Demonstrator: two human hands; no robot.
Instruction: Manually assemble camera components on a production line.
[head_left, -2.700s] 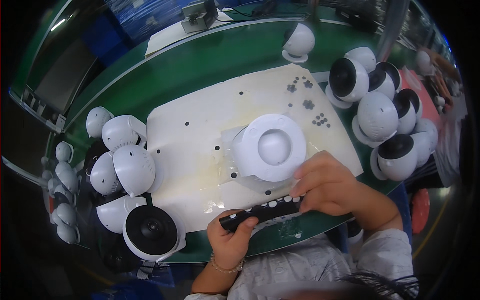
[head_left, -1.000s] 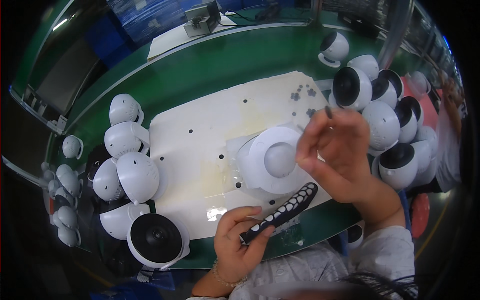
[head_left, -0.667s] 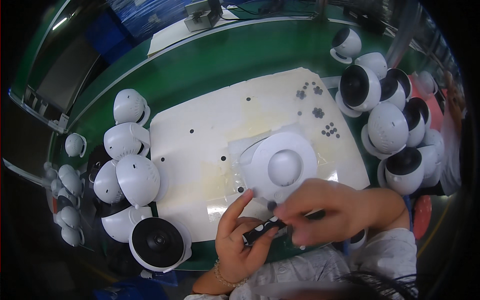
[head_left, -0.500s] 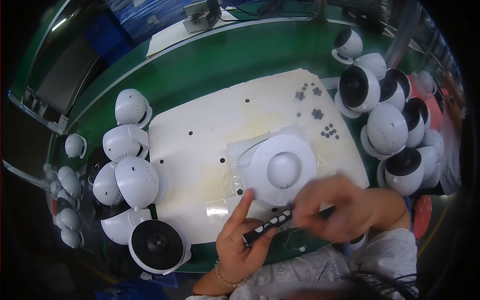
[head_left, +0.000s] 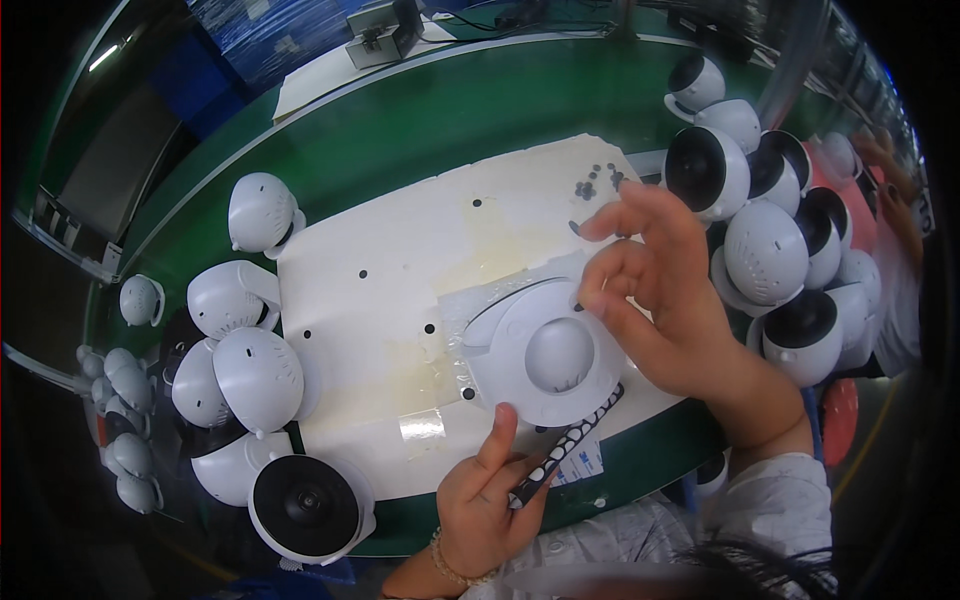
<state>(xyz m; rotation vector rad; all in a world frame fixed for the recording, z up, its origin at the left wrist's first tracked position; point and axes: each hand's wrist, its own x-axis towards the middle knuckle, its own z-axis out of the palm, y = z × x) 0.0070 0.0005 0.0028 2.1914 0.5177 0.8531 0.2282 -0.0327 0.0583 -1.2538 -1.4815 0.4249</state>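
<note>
Left hand (head_left: 490,515) clamps the spotted strip (head_left: 570,442); right hand (head_left: 655,300) pinches a black dot (head_left: 578,307); white device (head_left: 548,355) between them.

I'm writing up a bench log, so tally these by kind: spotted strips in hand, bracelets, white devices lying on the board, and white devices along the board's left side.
Black spotted strip in the left hand: 1
Bracelet: 1
White device on the board: 1
White devices visible along the board's left side: 6
Total: 9
</note>
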